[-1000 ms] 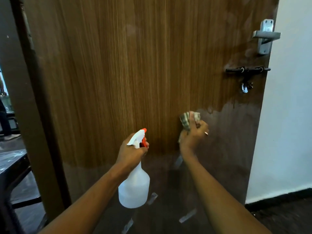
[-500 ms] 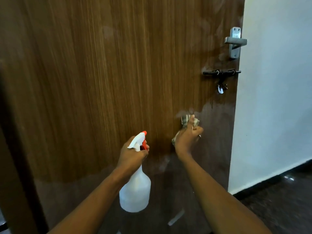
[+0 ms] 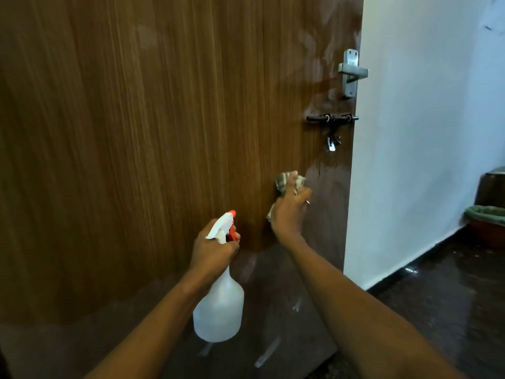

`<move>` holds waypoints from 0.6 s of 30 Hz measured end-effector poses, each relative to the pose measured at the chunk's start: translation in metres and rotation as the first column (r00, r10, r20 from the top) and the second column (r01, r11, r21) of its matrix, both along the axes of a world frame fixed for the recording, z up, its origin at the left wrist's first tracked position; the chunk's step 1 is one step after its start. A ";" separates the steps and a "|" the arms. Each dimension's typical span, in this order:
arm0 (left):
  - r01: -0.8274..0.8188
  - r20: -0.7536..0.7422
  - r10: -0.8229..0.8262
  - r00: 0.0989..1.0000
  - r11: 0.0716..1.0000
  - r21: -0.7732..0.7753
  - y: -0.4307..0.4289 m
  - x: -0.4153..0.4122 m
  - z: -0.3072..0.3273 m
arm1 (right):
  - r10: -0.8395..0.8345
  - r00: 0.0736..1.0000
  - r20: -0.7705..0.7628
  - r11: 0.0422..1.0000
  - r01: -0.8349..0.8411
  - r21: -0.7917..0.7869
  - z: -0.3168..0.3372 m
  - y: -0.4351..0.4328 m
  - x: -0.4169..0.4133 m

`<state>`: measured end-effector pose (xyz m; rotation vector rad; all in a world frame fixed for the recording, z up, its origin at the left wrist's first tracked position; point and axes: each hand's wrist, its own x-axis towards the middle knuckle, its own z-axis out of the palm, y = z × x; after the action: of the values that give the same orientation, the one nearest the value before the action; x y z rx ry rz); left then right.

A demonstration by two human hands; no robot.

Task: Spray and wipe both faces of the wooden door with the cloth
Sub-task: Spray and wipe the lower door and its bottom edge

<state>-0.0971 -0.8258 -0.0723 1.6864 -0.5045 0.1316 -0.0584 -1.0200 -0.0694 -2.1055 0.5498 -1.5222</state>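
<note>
The wooden door point(image 3: 142, 127) fills most of the view, brown with vertical grain and a darker glossy lower part. My right hand point(image 3: 289, 212) presses a crumpled checked cloth point(image 3: 284, 183) flat against the door, below the latch. My left hand point(image 3: 216, 248) grips the neck of a white translucent spray bottle point(image 3: 220, 307) with an orange trigger, held upright just in front of the door, nozzle toward the wood.
A metal lever handle point(image 3: 351, 72) and a black sliding bolt point(image 3: 330, 119) sit near the door's right edge. A white wall point(image 3: 423, 132) stands to the right above dark shiny floor point(image 3: 451, 296). A dark bin point(image 3: 492, 187) and a green-lined basket point(image 3: 486, 222) stand at far right.
The view has swung right, so the door frame at left is gone and more wall and floor show. My right hand with the cloth has shifted slightly on the door. The bottle stays held.
</note>
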 end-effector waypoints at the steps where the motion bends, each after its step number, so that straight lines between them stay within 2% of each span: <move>1: 0.003 0.004 -0.003 1.000 1.000 0.010 -0.003 0.002 0.001 | 0.011 0.999 -0.046 0.998 -0.013 -0.060 0.003 0.004 -0.002; 5: 0.038 0.012 -0.038 0.999 0.998 0.041 -0.018 0.009 0.006 | 0.162 0.961 -0.222 0.931 -0.223 -0.288 -0.043 -0.004 -0.010; 7: 0.058 0.009 -0.059 0.998 0.996 0.067 -0.029 0.009 0.007 | 0.061 0.967 -0.248 0.910 -0.156 -0.385 -0.071 -0.023 -0.012; 8: 0.061 -0.003 -0.061 0.998 0.995 0.077 -0.035 0.007 0.006 | 0.005 0.980 -0.198 0.933 -0.076 -0.353 -0.072 -0.029 -0.015; 9: 0.063 -0.011 -0.063 0.998 0.995 0.074 -0.041 0.007 0.005 | 0.001 0.994 -0.110 0.974 -0.025 -0.223 -0.068 -0.035 -0.015; 11: 0.054 -0.019 -0.053 0.998 0.997 0.059 -0.053 0.005 0.005 | -0.044 0.998 -0.037 0.999 0.042 -0.034 -0.043 -0.049 -0.008; 13: 0.035 -0.018 -0.034 0.999 0.998 0.045 -0.063 0.006 0.003 | -0.032 0.997 0.069 0.995 0.026 0.097 -0.016 -0.055 -0.003; 14: 0.023 -0.022 -0.022 1.000 0.999 0.045 -0.068 0.004 0.001 | 0.002 0.995 0.103 0.994 -0.013 0.113 -0.008 -0.057 0.001; 16: -0.005 -0.018 0.006 1.000 0.999 0.052 -0.078 -0.001 -0.002 | -0.015 0.999 0.039 0.975 0.023 -0.220 -0.006 -0.060 0.005; 18: -0.028 -0.018 0.028 0.999 0.998 0.049 -0.088 -0.006 -0.002 | 0.066 0.998 0.000 0.917 -0.060 -0.394 -0.025 -0.058 0.007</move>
<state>-0.1034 -0.9142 -0.0747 1.7414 -0.4737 0.1248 -0.0518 -1.0782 -0.0943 -2.3776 0.1737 -1.7219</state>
